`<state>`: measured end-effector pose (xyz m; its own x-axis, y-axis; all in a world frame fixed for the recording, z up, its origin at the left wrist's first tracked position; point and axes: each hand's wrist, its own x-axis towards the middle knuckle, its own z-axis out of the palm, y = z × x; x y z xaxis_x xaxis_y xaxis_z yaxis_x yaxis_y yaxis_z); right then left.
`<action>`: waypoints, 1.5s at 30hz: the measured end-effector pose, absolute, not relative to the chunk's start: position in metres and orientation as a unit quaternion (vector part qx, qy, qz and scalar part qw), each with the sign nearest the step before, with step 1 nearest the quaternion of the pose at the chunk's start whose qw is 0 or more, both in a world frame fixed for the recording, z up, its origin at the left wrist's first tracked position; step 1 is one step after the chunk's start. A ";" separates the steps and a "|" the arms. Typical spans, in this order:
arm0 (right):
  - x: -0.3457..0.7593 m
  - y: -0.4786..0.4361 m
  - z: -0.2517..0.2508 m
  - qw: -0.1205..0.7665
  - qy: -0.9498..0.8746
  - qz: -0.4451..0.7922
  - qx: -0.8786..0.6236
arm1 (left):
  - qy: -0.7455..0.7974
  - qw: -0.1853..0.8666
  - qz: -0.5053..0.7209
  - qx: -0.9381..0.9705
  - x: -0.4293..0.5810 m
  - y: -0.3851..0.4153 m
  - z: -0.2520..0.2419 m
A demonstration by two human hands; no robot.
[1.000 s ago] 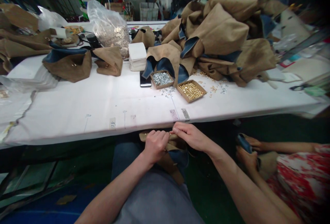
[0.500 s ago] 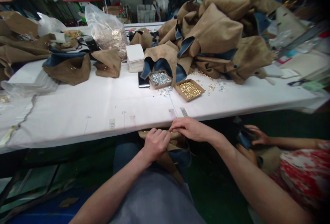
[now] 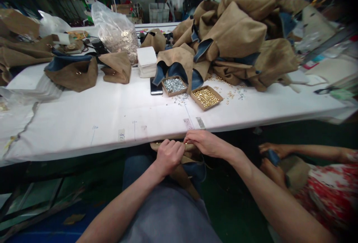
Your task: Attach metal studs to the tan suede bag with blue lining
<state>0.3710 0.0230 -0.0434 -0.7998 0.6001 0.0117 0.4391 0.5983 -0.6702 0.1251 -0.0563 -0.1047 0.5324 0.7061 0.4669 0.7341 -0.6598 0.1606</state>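
On my lap, by the table's front edge, lies a tan suede bag piece (image 3: 192, 154) with a blue lining. My left hand (image 3: 170, 156) is closed over its upper edge, knuckles up. Fingertips of my right hand (image 3: 200, 141) pinch at the same edge, just right of the left hand. A small gold-coloured glint shows between the two hands; its exact shape is too small to tell. Nearest on the table (image 3: 109, 105) are a cardboard tray of gold metal pieces (image 3: 206, 97) and a cardboard tray of silver ones (image 3: 173, 85).
A large heap of tan bags (image 3: 237, 30) covers the table's back right. A phone (image 3: 156, 87), a stack of white cards (image 3: 147, 62) and a plastic sack (image 3: 114, 30) stand left of the trays. At right, a co-worker's hands (image 3: 275, 157) hold another bag piece.
My hands keep their hold on the bag edge, the right one shifting only slightly. The co-worker's hands and bag piece have moved a little.
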 end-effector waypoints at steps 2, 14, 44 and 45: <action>0.371 0.022 -0.045 0.135 -0.882 0.347 -0.290 | -0.415 0.022 -0.260 -0.872 0.125 -0.056 -0.104; 0.364 0.002 -0.006 0.120 -0.845 0.390 -0.347 | -0.460 -0.015 -0.307 -0.833 0.118 -0.045 -0.097; 0.320 -0.025 -0.047 0.140 -0.874 0.102 -0.454 | -0.555 -0.169 -0.122 -0.805 0.139 -0.045 -0.050; 0.319 -0.024 -0.049 0.125 -0.879 0.094 -0.451 | -0.555 -0.174 -0.115 -0.805 0.139 -0.046 -0.051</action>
<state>0.3194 -0.0243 -0.0485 -0.5624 0.8157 0.1356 0.7688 0.5762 -0.2774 0.1388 -0.0463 -0.0513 0.3574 0.9339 -0.0087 0.8542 -0.3230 0.4074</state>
